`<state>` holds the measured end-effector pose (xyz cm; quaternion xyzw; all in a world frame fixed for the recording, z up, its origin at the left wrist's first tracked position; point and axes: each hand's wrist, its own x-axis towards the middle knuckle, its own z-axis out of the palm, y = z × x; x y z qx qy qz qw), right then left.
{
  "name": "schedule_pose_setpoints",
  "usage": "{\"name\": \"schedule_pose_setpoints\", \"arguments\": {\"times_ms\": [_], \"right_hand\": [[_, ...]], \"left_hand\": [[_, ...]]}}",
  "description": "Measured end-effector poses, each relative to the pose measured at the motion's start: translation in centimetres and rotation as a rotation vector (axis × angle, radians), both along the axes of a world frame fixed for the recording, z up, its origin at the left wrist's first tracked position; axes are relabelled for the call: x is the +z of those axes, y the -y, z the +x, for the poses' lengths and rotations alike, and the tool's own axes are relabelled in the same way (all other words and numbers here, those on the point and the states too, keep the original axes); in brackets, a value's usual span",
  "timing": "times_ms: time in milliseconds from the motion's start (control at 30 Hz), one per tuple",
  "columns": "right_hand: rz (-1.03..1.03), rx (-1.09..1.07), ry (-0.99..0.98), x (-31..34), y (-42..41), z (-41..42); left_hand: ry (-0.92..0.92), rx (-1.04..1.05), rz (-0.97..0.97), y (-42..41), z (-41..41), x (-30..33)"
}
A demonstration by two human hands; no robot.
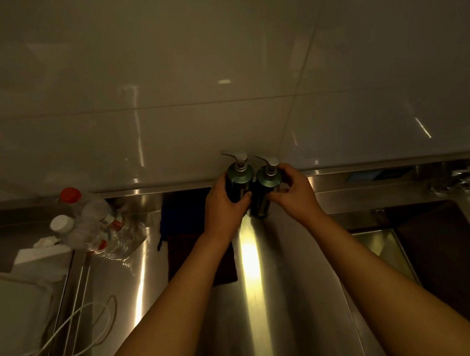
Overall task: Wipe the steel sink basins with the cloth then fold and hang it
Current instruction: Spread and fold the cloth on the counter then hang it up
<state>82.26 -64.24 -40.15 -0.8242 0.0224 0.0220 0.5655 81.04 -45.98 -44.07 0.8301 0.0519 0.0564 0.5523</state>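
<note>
Hands are meeting at the centre of the frame against the back ledge of the brushed steel counter (262,286): the left hand (224,206) is curling its fingers round the left of two dark green pump dispenser bottles (238,181), and the right hand (293,190) is gripping the right dark green pump bottle (267,187), thumb in front. Neither hand is touching any cloth. A dark blue cloth (181,211) is lying flat on the counter just left of the left wrist, and below it a dark maroon cloth (192,260) is running with its long axis toward the bottom of the frame, partly under the left forearm. The left hand is plainly the nearer one for a pickup. The steel sink basin (384,248) is sitting well apart at the right of the frame, beside the right forearm.
</note>
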Motion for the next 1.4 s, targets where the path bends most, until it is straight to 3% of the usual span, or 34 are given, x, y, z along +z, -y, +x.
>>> {"name": "schedule_pose_setpoints", "arguments": {"times_ms": [667,1400], "right_hand": [[0.033,0.017,-0.023,-1.5,0.4,1.4],[-0.079,-0.031,0.022,-2.3,1.4,0.3]], "left_hand": [[-0.083,0.117,0.066,1.3,-0.4,-1.7],[-0.038,0.034,0.075,1.2,-0.6,-1.0]]}}
